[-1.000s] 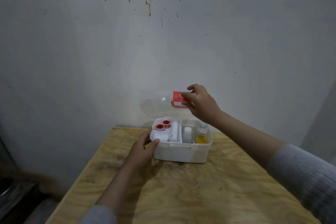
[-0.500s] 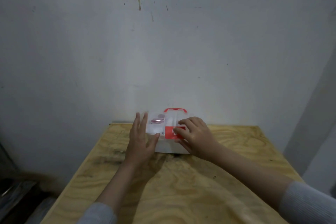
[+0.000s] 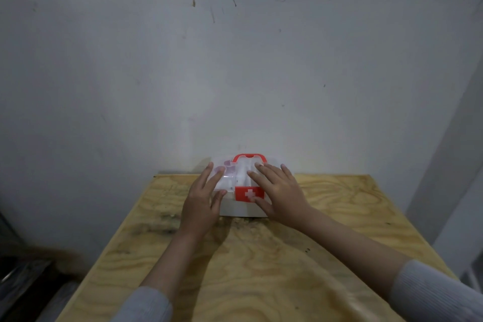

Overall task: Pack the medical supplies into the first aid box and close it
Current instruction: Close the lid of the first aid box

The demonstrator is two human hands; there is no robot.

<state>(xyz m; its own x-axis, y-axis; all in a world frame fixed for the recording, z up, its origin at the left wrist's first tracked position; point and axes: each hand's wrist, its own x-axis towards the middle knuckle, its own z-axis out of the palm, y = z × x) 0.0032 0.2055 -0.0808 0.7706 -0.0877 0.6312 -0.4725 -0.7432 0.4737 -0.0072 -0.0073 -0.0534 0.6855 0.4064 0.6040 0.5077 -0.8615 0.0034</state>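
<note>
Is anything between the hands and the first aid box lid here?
Nothing visible. The left hand and right hand lie flat on the clear lid of the first aid box, with the right thumb at the red latch.

Both hands flat, fingers spread, on closed first aid box (image 3: pixel 241 208): left hand (image 3: pixel 202 201), right hand (image 3: pixel 281 192).

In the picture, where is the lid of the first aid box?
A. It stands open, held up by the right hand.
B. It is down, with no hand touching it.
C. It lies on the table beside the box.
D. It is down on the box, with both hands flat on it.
D: the clear lid lies down on the box, with the left hand and right hand spread flat on it.
</note>
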